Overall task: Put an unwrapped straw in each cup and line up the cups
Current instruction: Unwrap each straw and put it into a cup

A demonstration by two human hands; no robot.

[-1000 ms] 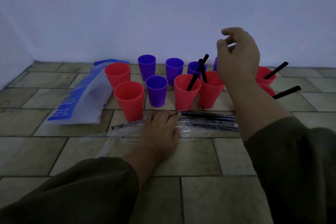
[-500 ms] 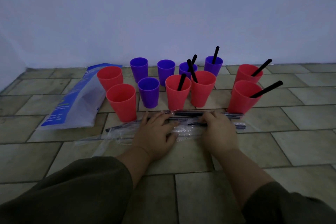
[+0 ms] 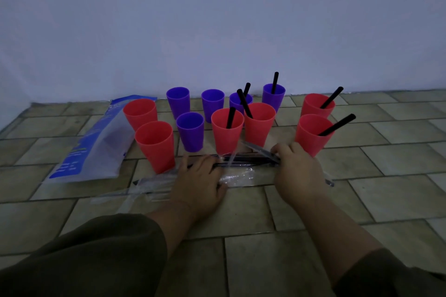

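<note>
Red and purple cups stand in a loose cluster on the tiled floor. Black straws stick out of several: red cups (image 3: pixel 226 130), (image 3: pixel 259 124), (image 3: pixel 317 106), (image 3: pixel 312 135) and purple cups (image 3: pixel 240 101), (image 3: pixel 273 96). Red cups (image 3: pixel 140 113), (image 3: pixel 155 147) and purple cups (image 3: pixel 178 101), (image 3: pixel 212 103), (image 3: pixel 190 131) hold none. A pile of wrapped straws (image 3: pixel 241 165) lies in front of them. My left hand (image 3: pixel 200 181) lies flat on the pile. My right hand (image 3: pixel 296 171) pinches one wrapped straw (image 3: pixel 259 149), its far end tilted up.
A blue and white plastic bag (image 3: pixel 96 144) lies at the left beside the red cups. Loose clear wrappers (image 3: pixel 135 190) spread left of my left hand. A pale wall rises right behind the cups. Tiled floor stretches to the right and towards me.
My right hand came down from above the back cups to the straw pile and now lifts one wrapped straw by its end. My left hand stayed on the pile.
</note>
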